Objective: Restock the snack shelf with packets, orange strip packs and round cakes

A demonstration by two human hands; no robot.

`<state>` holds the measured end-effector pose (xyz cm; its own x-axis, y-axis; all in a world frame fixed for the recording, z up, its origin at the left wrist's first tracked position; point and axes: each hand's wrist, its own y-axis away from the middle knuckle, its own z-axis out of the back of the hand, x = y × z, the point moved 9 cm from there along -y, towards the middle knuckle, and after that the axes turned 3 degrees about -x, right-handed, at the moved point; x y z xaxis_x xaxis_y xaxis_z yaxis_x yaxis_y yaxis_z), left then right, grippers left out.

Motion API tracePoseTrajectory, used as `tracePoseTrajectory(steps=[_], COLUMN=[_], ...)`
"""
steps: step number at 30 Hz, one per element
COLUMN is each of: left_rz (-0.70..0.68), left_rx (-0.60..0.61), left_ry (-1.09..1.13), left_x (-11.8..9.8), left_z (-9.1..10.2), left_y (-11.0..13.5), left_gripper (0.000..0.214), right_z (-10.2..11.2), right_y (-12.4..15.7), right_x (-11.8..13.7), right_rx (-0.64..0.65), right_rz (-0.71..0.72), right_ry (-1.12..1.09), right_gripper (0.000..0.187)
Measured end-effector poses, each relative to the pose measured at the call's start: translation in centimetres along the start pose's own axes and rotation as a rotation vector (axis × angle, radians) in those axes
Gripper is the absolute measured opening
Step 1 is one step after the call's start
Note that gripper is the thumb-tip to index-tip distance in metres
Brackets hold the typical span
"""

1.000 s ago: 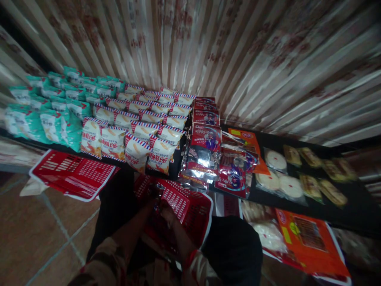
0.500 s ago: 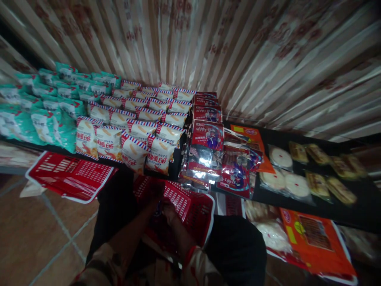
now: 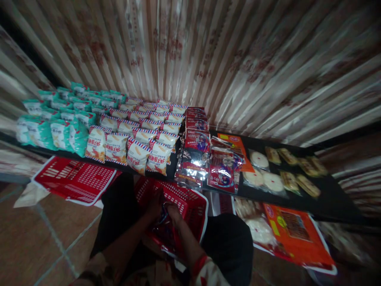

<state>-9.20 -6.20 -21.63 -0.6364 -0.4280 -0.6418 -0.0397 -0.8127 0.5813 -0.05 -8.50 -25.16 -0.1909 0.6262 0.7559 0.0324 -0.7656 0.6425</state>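
A red plastic basket [image 3: 193, 206] with a pale rim sits between my knees. Both hands are down inside it, close together. My left hand [image 3: 155, 203] and my right hand [image 3: 172, 211] are closed on a dark red and purple snack packet [image 3: 163, 224], with fingers partly lost in shadow. More of the same shiny packets [image 3: 195, 147] lie stacked on the black-topped table just beyond the basket. To their left stand rows of white snack bags [image 3: 138, 155] with striped edges.
Teal bags [image 3: 61, 135] fill the table's left end. Round flat breads [image 3: 274, 182], an orange packet [image 3: 233, 141] and yellow wrapped snacks [image 3: 308, 186] lie at right. A second red basket [image 3: 74, 180] is low left; another orange packet [image 3: 290, 228] is low right. Pleated curtain [image 3: 184, 51] hangs behind.
The view has shifted, so the far table and its goods sit lower and the right-hand goods farther left. My hands stay in the basket at the packet, which shows more clearly.
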Motion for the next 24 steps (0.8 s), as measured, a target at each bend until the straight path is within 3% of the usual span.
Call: tracePoseTrajectory(steps=[2,4,15,24], left_rz=[-0.167,-0.241,-0.515,-0.443], left_rx=[-0.035,-0.011,-0.029,0.044], left_ry=[-0.12,-0.234,-0.458,-0.211], left_x=[-1.6,-2.3,-5.6,-7.1], left_z=[0.5,0.5,2.5,4.1], left_y=[0.9,1.7,4.0,6.1], left_gripper=[0.055,0.058,0.026,0.021], right_z=[0.3,0.8,2.5,3.5], right_y=[0.7,1.4,4.9,8.9], right_x=[1.2,2.6,10.4,15.0], right_rx=[0.002,0.008,0.028,0.072], right_rz=[0.03,0.064,0.256,0.41], right_ry=[0.057,0.136,0.627,0.738], right_gripper=[0.019,0.017,0.023,0.021])
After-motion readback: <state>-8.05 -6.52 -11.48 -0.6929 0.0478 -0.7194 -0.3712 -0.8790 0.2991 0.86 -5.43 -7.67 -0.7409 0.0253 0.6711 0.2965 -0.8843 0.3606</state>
